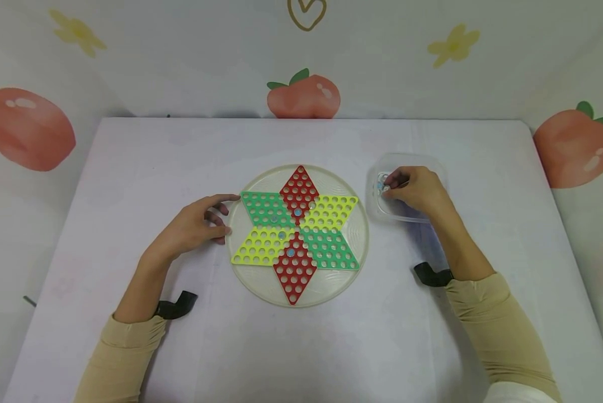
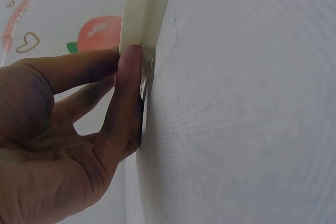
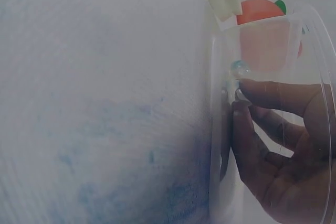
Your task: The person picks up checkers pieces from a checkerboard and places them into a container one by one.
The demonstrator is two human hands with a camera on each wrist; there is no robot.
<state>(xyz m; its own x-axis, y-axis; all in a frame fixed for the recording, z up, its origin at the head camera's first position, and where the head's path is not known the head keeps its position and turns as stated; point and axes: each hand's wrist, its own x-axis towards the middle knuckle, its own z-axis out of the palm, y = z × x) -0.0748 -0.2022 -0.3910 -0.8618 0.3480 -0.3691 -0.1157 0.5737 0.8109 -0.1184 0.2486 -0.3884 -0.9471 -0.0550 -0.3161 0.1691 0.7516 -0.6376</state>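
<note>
A round Chinese checkers board [image 1: 251, 285] with a red, green and yellow star of holes lies flat on the table. My left hand [image 1: 191, 226] touches its left rim, forefinger and thumb spread along the edge; in the left wrist view the fingertips [image 2: 131, 59] rest against the cream side wall. Several glass marbles sit in holes around the star's middle, among them a bluish marble [image 1: 291, 253]. Inside a clear plastic box [image 1: 407, 158] right of the board, my right hand [image 1: 417, 187] pinches a marble [image 3: 241, 96] between thumb and finger. Another marble [image 3: 240, 67] lies close to the fingertips.
The white table [image 1: 311, 358] meets printed walls, with a peach picture [image 1: 304, 96] behind the board. The box wall [image 3: 268, 24] stands around my right fingers. A black strap piece [image 1: 177, 306] sits at the left wrist and a similar one [image 1: 432, 275] at the right.
</note>
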